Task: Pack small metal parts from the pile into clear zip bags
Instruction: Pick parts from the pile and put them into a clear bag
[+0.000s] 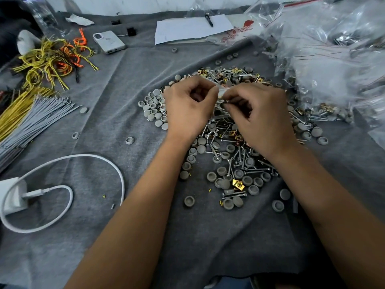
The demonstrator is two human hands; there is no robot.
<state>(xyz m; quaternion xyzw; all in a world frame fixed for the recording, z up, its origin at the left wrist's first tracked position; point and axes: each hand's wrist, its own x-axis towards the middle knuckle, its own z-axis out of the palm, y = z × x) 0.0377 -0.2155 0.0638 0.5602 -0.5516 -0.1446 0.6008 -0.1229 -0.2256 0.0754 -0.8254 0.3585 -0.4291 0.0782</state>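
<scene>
A pile of small parts, silver screws, grey round caps and gold clips, lies on the grey cloth at the middle. Above it my left hand and my right hand meet, fingers curled. Both pinch the top of a small clear zip bag held between them. The bag hangs down between the hands with some metal parts inside; most of it is hidden by my fingers.
A heap of clear zip bags fills the right side. At the left lie yellow and orange wires, grey cable ties, a white charger with cable. A phone and paper with a pen sit at the back.
</scene>
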